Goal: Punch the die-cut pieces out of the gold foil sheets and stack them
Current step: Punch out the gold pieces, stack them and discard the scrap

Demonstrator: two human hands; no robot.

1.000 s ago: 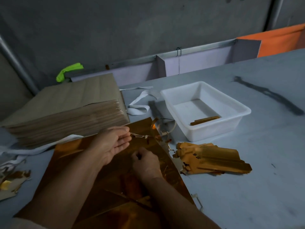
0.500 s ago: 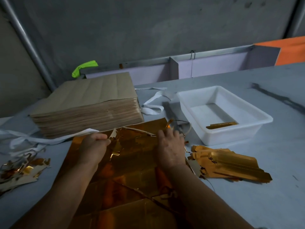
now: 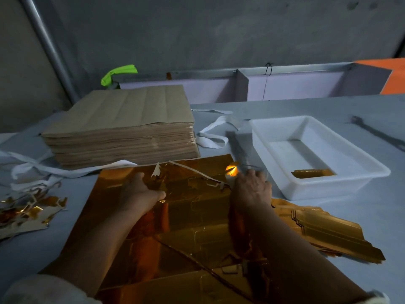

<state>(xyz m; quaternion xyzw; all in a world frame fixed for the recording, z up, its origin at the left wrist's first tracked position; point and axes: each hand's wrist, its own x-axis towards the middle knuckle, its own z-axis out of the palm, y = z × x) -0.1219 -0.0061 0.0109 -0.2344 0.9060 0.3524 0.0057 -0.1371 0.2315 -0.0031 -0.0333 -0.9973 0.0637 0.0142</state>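
Two bare forearms, bare left hand [image 3: 142, 194], bare right hand [image 3: 252, 189], pale sleeve cuffs at the elbows

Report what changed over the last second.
The left hand turned palm-down, lowering the thin pale scrap strip onto the gold foil sheet; its grip is unclear. The right hand uncurled, moved right and presses flat on the sheet. Brown paper stack, white plastic tray and pile of punched gold pieces stayed.

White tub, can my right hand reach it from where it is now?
Probably yes. The right hand lies on the gold sheet, close beside the near wall of the white tub. Nothing stands between them, and the tub is open on top.
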